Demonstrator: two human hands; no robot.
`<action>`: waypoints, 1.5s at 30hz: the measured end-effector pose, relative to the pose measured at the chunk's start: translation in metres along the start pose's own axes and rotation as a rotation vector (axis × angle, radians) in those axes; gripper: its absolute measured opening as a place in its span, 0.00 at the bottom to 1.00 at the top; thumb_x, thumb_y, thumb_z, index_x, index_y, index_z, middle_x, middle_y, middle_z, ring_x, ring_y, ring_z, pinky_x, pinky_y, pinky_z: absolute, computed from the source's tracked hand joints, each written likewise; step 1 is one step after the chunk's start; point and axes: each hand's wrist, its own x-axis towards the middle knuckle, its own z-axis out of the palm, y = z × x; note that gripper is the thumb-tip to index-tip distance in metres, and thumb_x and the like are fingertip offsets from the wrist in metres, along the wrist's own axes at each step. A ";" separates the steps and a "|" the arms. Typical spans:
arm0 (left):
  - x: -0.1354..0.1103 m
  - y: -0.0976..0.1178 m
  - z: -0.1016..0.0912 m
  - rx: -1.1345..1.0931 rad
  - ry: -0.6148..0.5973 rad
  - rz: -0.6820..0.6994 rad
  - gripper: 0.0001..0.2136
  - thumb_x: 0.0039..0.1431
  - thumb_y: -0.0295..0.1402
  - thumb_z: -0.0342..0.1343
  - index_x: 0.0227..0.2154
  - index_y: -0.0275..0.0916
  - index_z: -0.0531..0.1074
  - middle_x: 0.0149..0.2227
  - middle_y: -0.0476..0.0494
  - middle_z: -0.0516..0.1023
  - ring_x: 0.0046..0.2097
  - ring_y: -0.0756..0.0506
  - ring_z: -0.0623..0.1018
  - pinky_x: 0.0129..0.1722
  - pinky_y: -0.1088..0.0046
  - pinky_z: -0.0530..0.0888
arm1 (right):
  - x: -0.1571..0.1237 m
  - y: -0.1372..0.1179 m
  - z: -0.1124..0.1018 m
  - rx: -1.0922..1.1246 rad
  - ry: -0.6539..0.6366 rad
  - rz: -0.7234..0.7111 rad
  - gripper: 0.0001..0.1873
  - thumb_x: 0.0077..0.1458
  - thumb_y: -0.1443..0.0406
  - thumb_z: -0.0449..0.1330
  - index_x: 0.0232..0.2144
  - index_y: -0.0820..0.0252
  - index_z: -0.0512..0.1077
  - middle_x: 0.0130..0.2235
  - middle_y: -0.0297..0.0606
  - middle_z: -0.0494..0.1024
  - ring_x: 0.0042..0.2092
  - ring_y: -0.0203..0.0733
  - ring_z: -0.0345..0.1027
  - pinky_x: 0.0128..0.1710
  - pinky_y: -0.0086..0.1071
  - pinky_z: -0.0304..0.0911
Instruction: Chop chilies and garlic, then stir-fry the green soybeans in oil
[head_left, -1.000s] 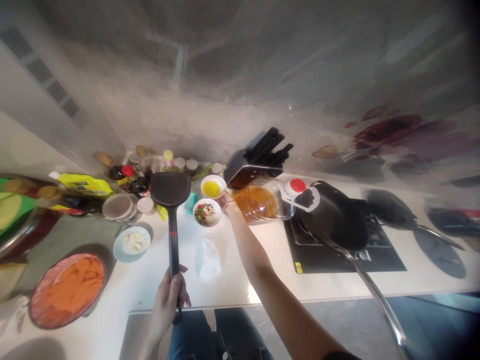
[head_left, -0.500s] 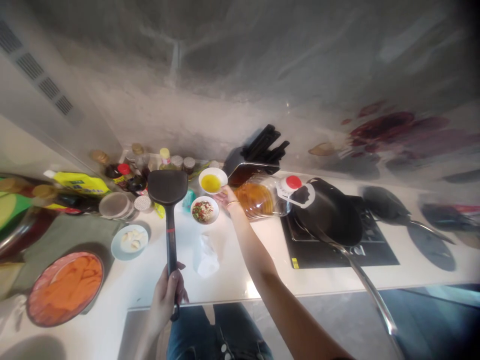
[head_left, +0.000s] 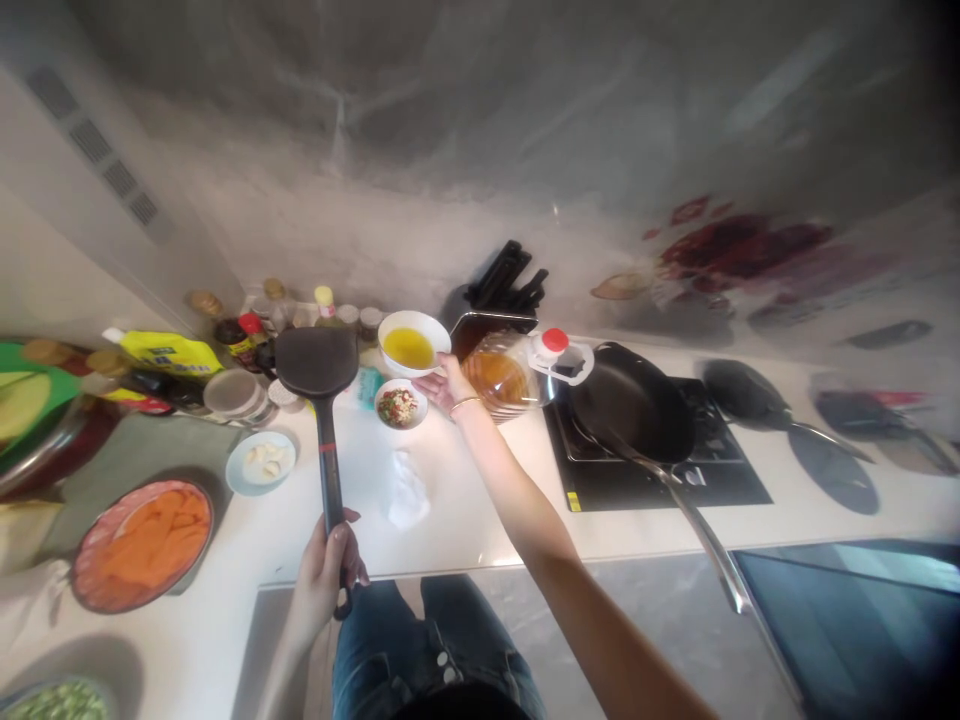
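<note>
My left hand (head_left: 331,567) is wrapped round the handle of a black spatula (head_left: 318,362), which it holds upright with the broad blade on top. In my right hand (head_left: 448,384) is a white bowl (head_left: 439,330) of yellow oil (head_left: 409,347), gripped at its near right rim and raised above the counter. Just below that bowl, a small bowl of chopped seasonings (head_left: 398,404) sits on the counter. A crumpled white cloth or tissue (head_left: 409,489) lies between my hands. Right of my right hand stands a large oil jug (head_left: 504,376) with a red cap.
A wok (head_left: 635,405) rests on the black hob (head_left: 660,487), its long handle reaching past the counter edge. Behind the jug is a knife block (head_left: 495,322). To the left are a plate of garlic cloves (head_left: 262,462), a plate of orange slices (head_left: 145,540) and several sauce bottles.
My right hand has lifted the bowl of oil, which now looks larger and nearer. The view has shifted slightly, bringing a bowl of chopped greens into the lower left. The spatula stays in my left hand.
</note>
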 end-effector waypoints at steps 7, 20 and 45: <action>-0.022 -0.004 -0.001 0.065 -0.032 0.025 0.18 0.59 0.50 0.52 0.41 0.39 0.65 0.19 0.59 0.60 0.18 0.52 0.67 0.21 0.72 0.72 | -0.087 -0.029 -0.022 0.019 -0.034 -0.046 0.12 0.57 0.60 0.59 0.41 0.61 0.68 0.31 0.39 0.77 0.37 0.45 0.78 0.43 0.42 0.73; -0.080 -0.015 0.077 0.039 -0.266 0.007 0.16 0.62 0.46 0.52 0.42 0.38 0.67 0.19 0.57 0.61 0.18 0.53 0.63 0.20 0.72 0.70 | -0.254 -0.099 -0.221 0.049 0.230 -0.207 0.19 0.54 0.56 0.57 0.45 0.61 0.68 0.34 0.45 0.80 0.38 0.49 0.79 0.45 0.43 0.74; -0.158 -0.153 0.377 0.068 0.123 0.068 0.18 0.59 0.47 0.53 0.42 0.37 0.67 0.18 0.58 0.60 0.16 0.53 0.62 0.17 0.74 0.69 | -0.090 -0.277 -0.522 -0.547 0.279 -0.140 0.05 0.55 0.66 0.63 0.34 0.61 0.70 0.28 0.38 0.77 0.33 0.39 0.75 0.35 0.33 0.76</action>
